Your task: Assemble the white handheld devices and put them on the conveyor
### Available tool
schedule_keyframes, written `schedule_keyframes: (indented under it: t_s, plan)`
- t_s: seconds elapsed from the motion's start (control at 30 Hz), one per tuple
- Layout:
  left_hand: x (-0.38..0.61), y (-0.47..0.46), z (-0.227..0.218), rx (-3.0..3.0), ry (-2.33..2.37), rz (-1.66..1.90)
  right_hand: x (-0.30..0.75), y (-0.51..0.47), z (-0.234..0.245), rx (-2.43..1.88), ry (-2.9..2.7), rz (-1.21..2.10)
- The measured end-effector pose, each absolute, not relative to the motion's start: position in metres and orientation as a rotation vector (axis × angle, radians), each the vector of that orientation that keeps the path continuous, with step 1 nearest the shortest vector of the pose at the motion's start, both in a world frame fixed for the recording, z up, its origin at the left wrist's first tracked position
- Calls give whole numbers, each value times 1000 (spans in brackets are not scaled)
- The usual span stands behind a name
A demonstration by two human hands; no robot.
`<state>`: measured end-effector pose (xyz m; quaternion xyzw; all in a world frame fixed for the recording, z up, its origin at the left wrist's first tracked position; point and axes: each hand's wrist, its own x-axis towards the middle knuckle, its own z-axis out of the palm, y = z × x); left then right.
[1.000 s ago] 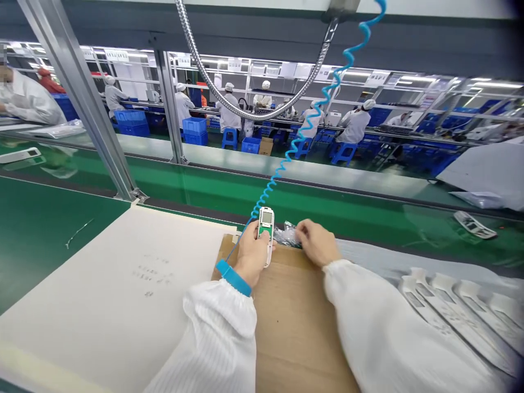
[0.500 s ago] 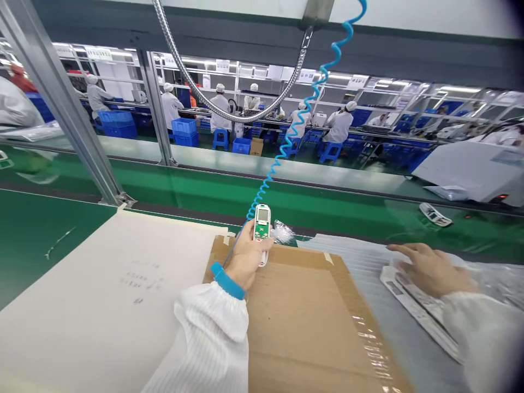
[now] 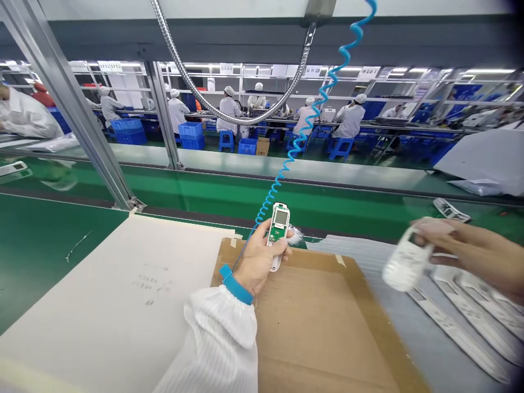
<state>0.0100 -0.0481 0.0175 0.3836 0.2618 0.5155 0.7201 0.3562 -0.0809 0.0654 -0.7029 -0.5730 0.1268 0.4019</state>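
My left hand point(image 3: 262, 256) is closed around an opened handset point(image 3: 279, 224), its small screen and green circuit board facing up, above the cardboard sheet point(image 3: 319, 316). A blue wrist strap point(image 3: 236, 285) circles that wrist. At the right, my right hand point(image 3: 462, 243) grips a white handset front cover point(image 3: 405, 262), blurred by motion, raised over the foam sheet. Below it, several more white covers point(image 3: 458, 333) lie in slanted rows on the foam. A clear plastic scrap point(image 3: 293, 236) shows just behind the left hand.
A coiled blue cord point(image 3: 305, 131) hangs down to the left wrist. White paper point(image 3: 102, 305) covers the left of the bench. Beyond runs a green conveyor belt point(image 3: 221, 188), with another handset part point(image 3: 450, 210) on it at the right. Metal posts point(image 3: 82, 109) stand at the left; co-workers sit farther back.
My right hand has lifted a white front cover off the foam sheet. The left hand still holds the opened handset, and the view has shifted slightly.
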Motion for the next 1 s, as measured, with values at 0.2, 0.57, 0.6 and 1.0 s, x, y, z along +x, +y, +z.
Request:
schedule_keyframes:
  t_s: [0.2,0.57,0.6,1.0]
  plan:
    - [9,-44,15,884,732,1167,234,-69,38,-1400,-1100,1312]
    - [13,-52,5,1675,1117,1167,194,-72,-1,-1001,-893,1530]
    - [15,-55,6,1721,1088,1125,195,-73,-2,-991,-917,1500]
    - [24,-67,11,1816,1011,983,198,-73,-12,-1069,-1028,1166]
